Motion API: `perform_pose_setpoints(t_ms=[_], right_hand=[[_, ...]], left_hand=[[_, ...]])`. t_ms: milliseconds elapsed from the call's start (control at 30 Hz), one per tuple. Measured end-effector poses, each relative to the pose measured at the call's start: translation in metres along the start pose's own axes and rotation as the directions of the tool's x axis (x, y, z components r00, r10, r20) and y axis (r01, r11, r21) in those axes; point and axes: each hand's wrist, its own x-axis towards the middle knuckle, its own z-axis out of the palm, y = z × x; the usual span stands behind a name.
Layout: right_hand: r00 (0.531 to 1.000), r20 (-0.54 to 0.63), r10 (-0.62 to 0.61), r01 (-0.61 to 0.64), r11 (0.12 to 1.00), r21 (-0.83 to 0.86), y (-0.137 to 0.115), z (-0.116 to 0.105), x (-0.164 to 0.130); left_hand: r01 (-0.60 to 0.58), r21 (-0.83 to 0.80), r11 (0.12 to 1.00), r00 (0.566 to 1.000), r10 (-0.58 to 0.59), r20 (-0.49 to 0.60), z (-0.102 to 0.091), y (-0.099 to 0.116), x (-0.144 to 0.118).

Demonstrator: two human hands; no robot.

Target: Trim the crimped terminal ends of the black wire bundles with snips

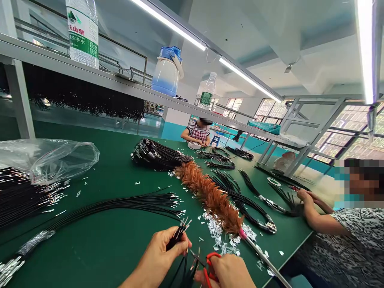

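Note:
A bunch of black cables [174, 239] with bare, light-coloured tips is gripped in my left hand [160, 254]. Red-handled scissors [211, 262] are held in my right hand [229, 272], their blades close to cable ends just below my left hand. Whether the blades touch a cable I cannot tell. Beyond my hands, a loose bundle of black cables [120, 203] curves across the green table, its tips spread toward me. White scraps [216, 230] are scattered to the right, beside a brown feather duster [210, 192].
A thick coil of black cables [162, 154] lies farther back. On the left a clear plastic bag [66, 160] covers more cables. Above the table runs a shelf [132, 84] with bottles and a blue jug [166, 74]. One person [345, 228] works at right, another [198, 134] at the far end.

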Motion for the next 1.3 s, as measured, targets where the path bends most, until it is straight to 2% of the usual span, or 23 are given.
perform_pose_setpoints(t_ms=[167, 300, 400, 600, 900, 1067, 1167, 1300], right_hand=[[0.987, 0.161, -0.026, 0.037, 0.997, -0.065, 0.0, -0.02, 0.005], [0.97, 0.223, -0.093, 0.11, 0.992, -0.065, 0.002, -0.044, 0.008], [0.963, 0.221, -0.153, 0.175, 0.981, -0.081, 0.004, -0.056, 0.01], [0.961, 0.172, -0.217, 0.241, 0.961, -0.132, 0.007, -0.066, 0.013], [0.891, 0.238, -0.387, 0.409, 0.911, -0.053, 0.014, -0.103, 0.014], [0.889, 0.242, -0.389, 0.42, 0.903, -0.09, 0.016, -0.095, 0.019], [0.906, 0.233, -0.353, 0.389, 0.911, -0.134, 0.013, -0.078, 0.024], [0.938, 0.191, -0.29, 0.317, 0.94, -0.13, 0.013, -0.052, 0.027]], left_hand=[[-0.012, 0.003, 1.0, 0.999, 0.012, 0.03, 0.002, -0.001, 0.001], [-0.024, 0.027, 0.999, 0.999, 0.023, 0.042, 0.003, 0.001, 0.0], [-0.026, 0.017, 1.0, 0.998, 0.025, 0.055, 0.003, 0.002, -0.002], [-0.023, 0.031, 0.999, 0.996, 0.02, 0.082, 0.003, 0.001, -0.002], [-0.029, 0.0, 1.0, 0.99, 0.029, 0.137, 0.004, 0.008, -0.002], [-0.021, 0.012, 1.0, 0.981, 0.019, 0.194, 0.002, -0.005, 0.003], [-0.027, 0.023, 0.999, 0.975, 0.021, 0.223, 0.002, -0.013, 0.006], [-0.007, -0.012, 1.0, 0.977, 0.009, 0.211, 0.003, -0.018, 0.01]])
